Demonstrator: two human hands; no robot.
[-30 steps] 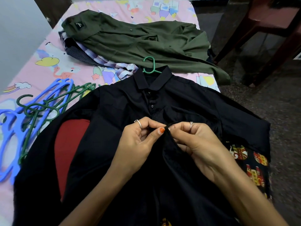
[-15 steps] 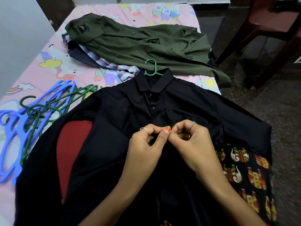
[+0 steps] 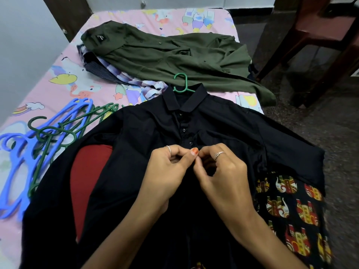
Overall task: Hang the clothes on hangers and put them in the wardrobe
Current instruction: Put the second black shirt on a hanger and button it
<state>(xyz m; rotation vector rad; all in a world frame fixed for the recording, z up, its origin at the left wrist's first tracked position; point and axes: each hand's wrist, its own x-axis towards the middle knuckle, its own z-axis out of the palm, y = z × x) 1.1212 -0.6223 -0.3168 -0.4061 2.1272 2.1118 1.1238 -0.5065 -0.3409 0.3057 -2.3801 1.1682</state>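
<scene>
Head view: both hands, the left hand and right hand, have moved together since a second ago, now pinching the black shirt placket beneath them, likely fastening another button; hanger hook beyond the collar.

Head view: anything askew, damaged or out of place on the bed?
Nothing damaged or spilled. The spare hangers lie in a tangled heap at the bed's left edge, and the green shirt sprawls crumpled over other clothes. Both hands pinch the black shirt's placket, as expected.
</scene>
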